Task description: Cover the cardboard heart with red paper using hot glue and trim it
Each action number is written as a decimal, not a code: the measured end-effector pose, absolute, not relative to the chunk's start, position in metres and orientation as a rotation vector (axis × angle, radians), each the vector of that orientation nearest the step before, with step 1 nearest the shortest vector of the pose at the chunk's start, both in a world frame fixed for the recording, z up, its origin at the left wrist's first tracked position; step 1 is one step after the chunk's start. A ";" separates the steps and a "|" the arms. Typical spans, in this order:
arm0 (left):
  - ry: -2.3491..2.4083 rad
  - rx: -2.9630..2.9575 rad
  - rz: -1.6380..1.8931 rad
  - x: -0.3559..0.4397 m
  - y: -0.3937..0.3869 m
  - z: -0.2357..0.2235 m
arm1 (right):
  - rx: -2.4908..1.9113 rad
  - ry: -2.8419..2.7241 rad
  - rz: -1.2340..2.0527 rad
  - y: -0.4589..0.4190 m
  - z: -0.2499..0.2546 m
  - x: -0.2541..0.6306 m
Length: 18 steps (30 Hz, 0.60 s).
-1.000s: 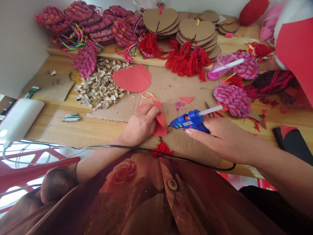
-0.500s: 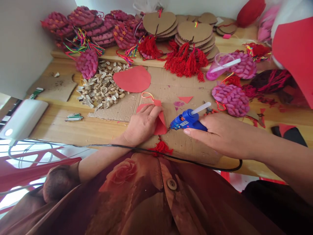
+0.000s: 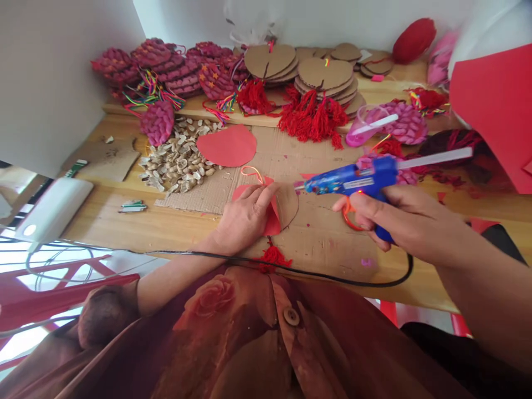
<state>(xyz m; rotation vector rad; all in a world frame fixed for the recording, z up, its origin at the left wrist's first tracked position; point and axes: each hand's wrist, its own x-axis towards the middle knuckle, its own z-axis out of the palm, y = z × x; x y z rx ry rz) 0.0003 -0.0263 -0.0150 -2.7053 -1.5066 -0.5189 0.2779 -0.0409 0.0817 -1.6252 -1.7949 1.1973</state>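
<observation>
My left hand (image 3: 249, 215) bends its fingers over a folded piece of red paper (image 3: 272, 223), pressing it onto a round cardboard disc (image 3: 290, 200). The disc's right part shows bare beside the fold. A yellow-orange cord loop (image 3: 250, 171) sticks out at the disc's top, and a red tassel (image 3: 274, 258) hangs at its bottom. In my right hand (image 3: 399, 219) is a blue hot glue gun (image 3: 357, 182), raised over the board, its nozzle pointing left just above the disc's right side. A whitish glue stick (image 3: 436, 159) juts from its back.
Peanut shells (image 3: 178, 158) and a red paper circle (image 3: 228, 145) lie beyond my left hand. Stacked cardboard discs (image 3: 326, 73), red tassels (image 3: 310, 119) and pink braided pieces (image 3: 158, 122) line the back. A black cable (image 3: 291, 270) runs along the front edge.
My right hand has lifted the glue gun up and to the right, away from the disc's lower edge. The left hand keeps its place on the paper; the view has shifted slightly.
</observation>
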 end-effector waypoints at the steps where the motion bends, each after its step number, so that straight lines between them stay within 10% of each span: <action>1: -1.525 -2.695 -0.512 0.002 -0.026 -0.015 | -1.586 -1.605 1.320 -0.043 0.073 0.282; 18: -1.420 -2.660 0.057 0.024 -0.026 -0.008 | -1.144 -0.788 1.637 -0.041 0.006 0.242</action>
